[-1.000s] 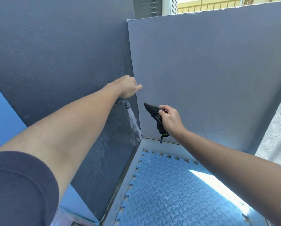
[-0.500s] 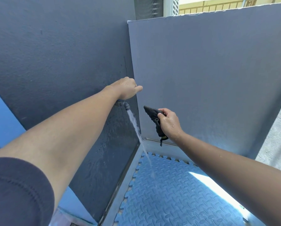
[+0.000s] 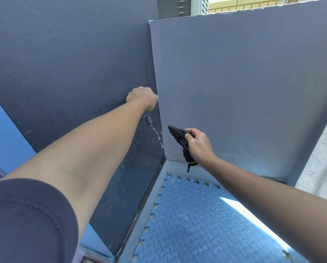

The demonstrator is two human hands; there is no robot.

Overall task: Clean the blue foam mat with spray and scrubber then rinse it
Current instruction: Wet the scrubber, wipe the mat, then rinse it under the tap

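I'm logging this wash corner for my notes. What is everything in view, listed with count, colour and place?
foam mat: one, blue, interlocking edge, flat on the floor of the corner
tap spout: one, dark grey, on the left wall under the left hand
water: one thin stream, clear, falling from the spout toward the corner
scrubber: one, black, with a small yellow tag at the bottom, held near the corner
walls: two, grey, the left one darker, meeting at the corner
building: one, yellow, beyond the wall top
sleeve: one, dark navy, lower left
left hand: one, closed on the tap above the spout
right hand: one, fingers closed on the scrubber
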